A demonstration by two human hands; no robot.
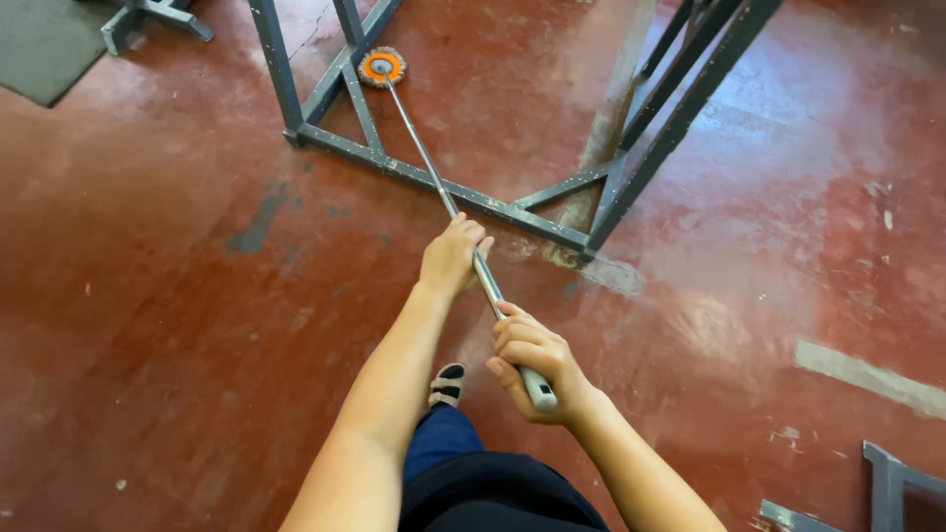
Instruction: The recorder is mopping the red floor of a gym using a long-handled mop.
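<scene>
We are gripping the metal mop pole [434, 172] with left hand [451, 258] ahead, right hand [532, 365] at its end, fingers wrapped tight. Its orange mop head [381, 67] is resting on the red floor [177, 296] inside the grey steel frame [443, 187].

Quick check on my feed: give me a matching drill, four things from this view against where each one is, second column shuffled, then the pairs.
Things:
1. left hand
2. right hand
3. mop head
4. mat

Places:
A. on the floor inside the grey metal frame
B. top left corner of the view
C. on the pole's near end, by the grey grip
D. farther up the pole, near the frame's bottom bar

Pairs: 1-D, 2-C, 3-A, 4-B

The pole crosses over the frame bar on its way to the orange head.
</scene>
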